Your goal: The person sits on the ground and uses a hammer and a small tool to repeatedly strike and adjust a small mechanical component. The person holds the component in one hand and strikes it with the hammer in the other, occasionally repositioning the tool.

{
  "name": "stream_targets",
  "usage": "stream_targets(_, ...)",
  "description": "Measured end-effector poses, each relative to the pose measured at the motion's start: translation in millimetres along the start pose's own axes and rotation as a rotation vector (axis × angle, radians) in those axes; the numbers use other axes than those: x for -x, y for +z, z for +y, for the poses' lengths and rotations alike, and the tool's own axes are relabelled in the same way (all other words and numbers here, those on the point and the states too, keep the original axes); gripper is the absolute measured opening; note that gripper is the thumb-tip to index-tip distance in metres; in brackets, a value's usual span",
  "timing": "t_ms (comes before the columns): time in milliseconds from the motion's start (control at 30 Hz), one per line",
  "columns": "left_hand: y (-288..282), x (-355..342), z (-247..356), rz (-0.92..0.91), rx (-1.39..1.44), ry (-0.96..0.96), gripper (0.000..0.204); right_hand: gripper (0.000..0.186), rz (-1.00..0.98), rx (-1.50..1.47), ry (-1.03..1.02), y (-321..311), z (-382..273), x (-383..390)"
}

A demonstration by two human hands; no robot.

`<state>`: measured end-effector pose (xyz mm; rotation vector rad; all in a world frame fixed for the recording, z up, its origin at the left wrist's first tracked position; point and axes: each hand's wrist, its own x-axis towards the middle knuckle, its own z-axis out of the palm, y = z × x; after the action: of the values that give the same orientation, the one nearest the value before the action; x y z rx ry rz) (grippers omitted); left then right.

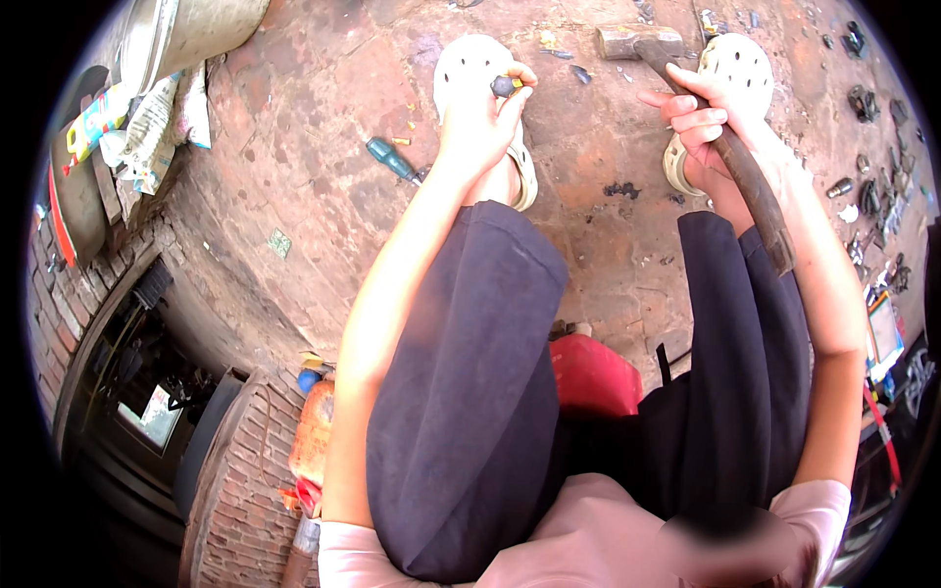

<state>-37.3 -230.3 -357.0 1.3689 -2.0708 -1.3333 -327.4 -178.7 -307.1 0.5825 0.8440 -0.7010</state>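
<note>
My left hand [482, 125] is closed, pinching a small dark, rounded piece with a yellow part [506, 86] between thumb and fingers. It is held above my left clog, and its exact kind is too small to make out. In my right hand [708, 116] is a hammer [737, 162], gripped by its wooden handle. The hammer's blocky head points up and to the left, beside my right clog [737, 73]. The handle's end reaches back over my right forearm. On the ground left of my left forearm lies a screwdriver with a teal handle [390, 157].
Small dark scraps [867, 191] litter the brick floor [294, 147] at the right. A pale bucket [186, 39] and plastic packets [147, 137] are at the upper left. An orange container [314, 431] stands by my left elbow. Between my legs shows a red seat-like object [593, 374].
</note>
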Motion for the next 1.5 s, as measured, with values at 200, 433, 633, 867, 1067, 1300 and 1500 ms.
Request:
stream_targets(200, 0.1, 1.8, 3.1, 0.006, -0.072, 0.061, 0.013, 0.033, 0.085, 0.484, -0.230, 7.0, 2.7, 3.1)
stream_targets(433, -5.4, 5.8, 6.7, 0.000, -0.074, 0.026, 0.012, 0.037, 0.190, 1.441, -0.782, 34.5, -9.8, -22.0)
stream_targets(633, 3.7, 2.4, 2.5, 0.063, 0.052, 0.037, 0.012, 0.044, 0.609, 1.881, -1.229, -8.4, -42.0, -111.6)
stream_targets(867, 3.4, 3.7, -9.2, 0.083, 0.088, 0.051, 0.012, 0.051, 0.457, 2.068, -1.142, -18.4, -36.7, -128.9)
stream_targets(1067, 0.0, 5.7, -2.0, 0.085, 0.116, 0.033, 0.012, 0.045, 0.431, 1.745, -0.854, 8.6, -46.1, -93.2)
stream_targets(1300, 2.3, 4.9, -5.3, 0.081, 0.116, -0.003, 0.011, 0.053, 0.404, 1.758, -0.770, 0.7, -59.0, -88.9)
stream_targets(1500, 2.1, 6.1, -1.0, 0.079, 0.167, -0.025, 0.013, 0.059, 0.616, 1.780, -0.671, 2.7, -64.5, -87.2)
